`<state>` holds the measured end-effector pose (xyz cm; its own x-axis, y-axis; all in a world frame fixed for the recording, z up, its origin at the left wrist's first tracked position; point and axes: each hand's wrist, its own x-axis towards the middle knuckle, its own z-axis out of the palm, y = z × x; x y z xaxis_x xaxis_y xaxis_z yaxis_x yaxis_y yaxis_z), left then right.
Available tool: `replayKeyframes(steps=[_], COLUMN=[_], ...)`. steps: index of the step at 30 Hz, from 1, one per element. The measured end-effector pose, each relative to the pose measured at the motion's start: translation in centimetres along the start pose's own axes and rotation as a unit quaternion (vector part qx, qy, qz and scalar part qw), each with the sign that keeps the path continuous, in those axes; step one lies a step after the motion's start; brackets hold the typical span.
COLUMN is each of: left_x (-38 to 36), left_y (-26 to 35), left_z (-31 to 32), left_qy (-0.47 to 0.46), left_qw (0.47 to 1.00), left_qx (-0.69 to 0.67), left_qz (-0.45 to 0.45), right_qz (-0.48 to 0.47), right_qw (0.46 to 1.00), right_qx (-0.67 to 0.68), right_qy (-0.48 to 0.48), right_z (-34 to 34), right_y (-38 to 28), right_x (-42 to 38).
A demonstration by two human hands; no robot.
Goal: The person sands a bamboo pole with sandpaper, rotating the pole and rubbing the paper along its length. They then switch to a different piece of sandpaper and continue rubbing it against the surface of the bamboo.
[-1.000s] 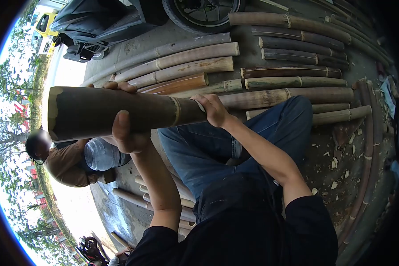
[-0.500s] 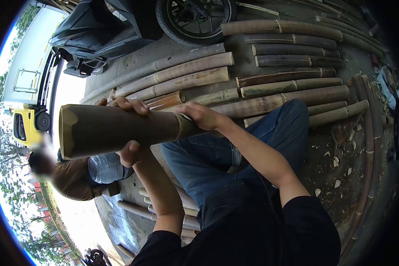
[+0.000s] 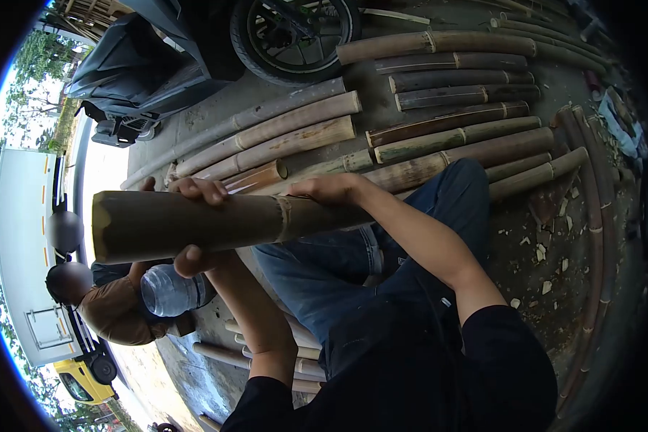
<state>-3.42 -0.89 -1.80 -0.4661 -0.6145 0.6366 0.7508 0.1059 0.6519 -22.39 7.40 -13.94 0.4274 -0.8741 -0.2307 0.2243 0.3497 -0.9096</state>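
A thick, dark brown bamboo section [image 3: 187,225] is held up across my front, lying nearly level. Its pale cut end is at the left, and a ringed node shows towards the right. My left hand [image 3: 203,193] is wrapped round the middle from behind, its fingers over the upper side and its thumb against the lower side. Beyond the node, my right hand [image 3: 331,189] is closed over the thinner right part. Whether the right hand also holds a small tool is hidden. My jeans-clad legs [image 3: 288,277] are folded under the bamboo.
Several cut bamboo lengths [image 3: 475,135] lie in rows on the ground ahead. A motorcycle [image 3: 295,36] stands at the back. At left, a person in brown [image 3: 115,309] sits near a clear plastic jar [image 3: 167,289]. Pale chips [image 3: 547,286] litter the right side.
The bamboo's left end has tilted slightly, and the section now looks more level. My right hand has shifted a little left along with the view. More of the truck and a second person show at left.
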Motion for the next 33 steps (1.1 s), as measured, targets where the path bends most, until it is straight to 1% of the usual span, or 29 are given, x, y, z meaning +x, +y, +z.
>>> replayKeyframes(steps=[1, 2, 3, 4, 5, 6, 8, 9, 11, 12, 13, 14, 15, 16, 17, 18, 19, 20, 22, 23, 24, 26, 27, 29, 31, 32, 33], left_x=[1.3, 2.6, 3.4, 4.2, 4.7, 4.9, 4.9, 4.4, 3.1, 2.8, 2.3, 1.9, 1.8, 1.3, 1.1, 1.0, 1.1, 1.2, 1.1, 0.9, 1.0, 1.1, 1.1, 1.3, 1.5, 1.6, 1.8], left_y=[1.4, 2.6, 3.3, 3.7, 3.8, 3.7, 3.0, 2.6, 1.9, 1.8, 1.5, 1.2, 0.9, 1.0, 1.0, 1.0, 0.7, 0.5, 0.3, 0.2, 0.3, 0.6, 0.7, 0.8, 0.7, 0.7, 0.6], left_z=[0.4, 0.8, 1.0, 1.1, 1.2, 0.9, -0.1, -0.8, -2.1, -1.1, 0.9, 2.8, 4.1, 4.1, 3.8, 3.6, 3.5, 3.4, 3.8, 3.8, 3.9, 3.5, 3.0, 2.4, 2.1, 2.1, 2.1], left_qy=[-0.041, -0.085, -0.087, -0.121, -0.154, -0.155, -0.197, -0.200, -0.134, -0.135, -0.017, 0.104, 0.145, 0.149, 0.202, 0.254, 0.229, 0.229, 0.187, 0.190, 0.178, 0.166, 0.152, 0.136, 0.159, 0.157, 0.158], left_qw=[0.999, 0.995, 0.995, 0.991, 0.986, 0.985, 0.977, 0.976, 0.966, 0.966, 0.966, 0.950, 0.942, 0.940, 0.925, 0.906, 0.916, 0.915, 0.934, 0.933, 0.939, 0.945, 0.948, 0.951, 0.951, 0.951, 0.948], left_qx=[-0.011, -0.020, -0.017, -0.019, -0.021, -0.021, 0.029, 0.030, 0.216, 0.214, 0.251, 0.286, 0.290, 0.295, 0.319, 0.340, 0.329, 0.329, 0.295, 0.297, 0.283, 0.271, 0.267, 0.263, 0.255, 0.254, 0.262], left_qz=[0.022, 0.044, 0.044, 0.056, 0.067, 0.067, 0.073, 0.076, 0.050, 0.049, 0.058, 0.064, 0.083, 0.081, 0.041, 0.001, 0.032, 0.029, 0.074, 0.071, 0.074, 0.082, 0.084, 0.089, 0.074, 0.078, 0.085], right_qz=[-0.070, -0.142, -0.146, -0.114, -0.081, -0.082, -0.195, -0.198, -0.267, -0.266, -0.240, -0.212, -0.209, -0.227, -0.248, -0.250, -0.271, -0.290, -0.288, -0.292, -0.291, -0.217, -0.164, -0.070, 0.086, 0.083, 0.020], right_qw=[0.994, 0.975, 0.975, 0.969, 0.960, 0.960, 0.955, 0.953, 0.926, 0.925, 0.930, 0.935, 0.937, 0.929, 0.919, 0.919, 0.919, 0.919, 0.916, 0.911, 0.912, 0.955, 0.970, 0.986, 0.990, 0.990, 0.990], right_qx=[-0.079, -0.158, -0.158, -0.196, -0.234, -0.234, -0.202, -0.205, -0.164, -0.165, -0.180, -0.194, -0.190, -0.186, -0.187, -0.189, -0.160, -0.128, -0.130, -0.134, -0.133, -0.146, -0.124, -0.084, -0.056, -0.060, -0.083], right_qy=[0.033, 0.065, 0.064, 0.097, 0.130, 0.130, 0.101, 0.101, 0.213, 0.215, 0.214, 0.209, 0.205, 0.223, 0.242, 0.240, 0.237, 0.235, 0.248, 0.259, 0.256, 0.139, 0.127, 0.124, 0.098, 0.099, 0.109], right_z=[0.1, 0.1, 0.6, 1.1, 1.3, 1.1, 0.4, 0.1, -0.6, -0.9, -1.3, -1.4, -0.8, -0.2, 0.2, 0.8, 1.6, 2.4, 4.9, 5.7, 5.2, 2.7, 1.4, -1.2, -5.6, -6.1, -5.8], right_y=[-0.8, -1.7, -3.5, -5.8, -7.0, -7.2, -6.9, -5.3, -1.2, -1.1, -0.9, -0.6, -0.3, -0.1, -0.3, -0.7, -1.0, -1.1, -5.0, -6.1, -5.9, -5.0, -3.3, -0.3, 5.2, 6.1, 5.6], right_x=[0.3, 0.7, 0.6, 0.0, -0.3, 0.0, 1.0, 2.2, 4.9, 4.9, 4.7, 4.7, 4.5, 4.5, 4.6, 4.5, 4.5, 4.4, 2.1, 1.4, 1.5, 2.1, 3.2, 3.0, 4.6, 5.1, 5.0])
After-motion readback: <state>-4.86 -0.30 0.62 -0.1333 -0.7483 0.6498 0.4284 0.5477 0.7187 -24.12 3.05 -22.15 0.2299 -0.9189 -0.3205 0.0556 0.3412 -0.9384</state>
